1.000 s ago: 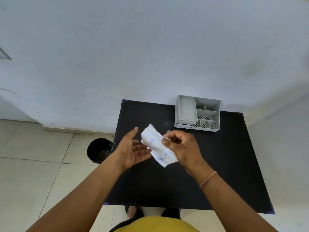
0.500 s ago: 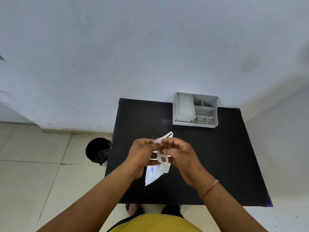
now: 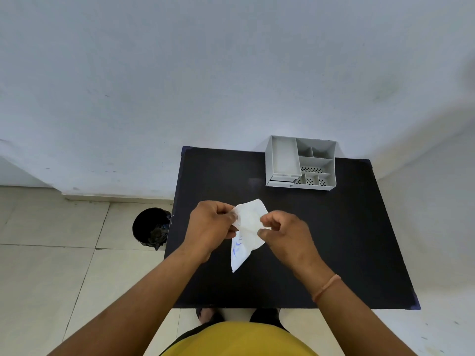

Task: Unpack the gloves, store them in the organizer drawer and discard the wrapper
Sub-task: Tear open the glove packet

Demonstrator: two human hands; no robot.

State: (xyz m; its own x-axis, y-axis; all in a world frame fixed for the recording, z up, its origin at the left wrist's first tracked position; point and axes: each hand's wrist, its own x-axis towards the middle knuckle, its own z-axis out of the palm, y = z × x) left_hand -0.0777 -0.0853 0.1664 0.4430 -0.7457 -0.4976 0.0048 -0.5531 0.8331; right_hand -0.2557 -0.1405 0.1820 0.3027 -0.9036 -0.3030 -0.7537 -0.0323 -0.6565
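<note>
Both hands are up over the middle of the table, closed on the same little white packet. The left hand has its fingers curled in tight, thumb and fingertips pinching the packet's upper left edge; the right hand is bunched almost into a fist, thumb and forefinger nipping the right edge. Between them the wrapper hangs crumpled, blue print on its lower half, its bottom corner pointing down toward the black table (whether it touches the top I cannot tell from here).

It looks to me like the tearing-open step, with the gloves presumably inside; none show. The risk is in the pull itself. If the two pinches part sharply, the paper may rip right across and spill the gloves onto the table, or off its near edge to the floor. If either pinch also catches the glove through the paper, the glove could tear with it.

Further out, the grey organizer sits at the far right of the table, well apart from the hands, its small drawer at the front left looking barely open, so it may need a free hand first. The black bin stands on the floor just beside the table's left edge; a loose toss of light paper could easily miss it.
</note>
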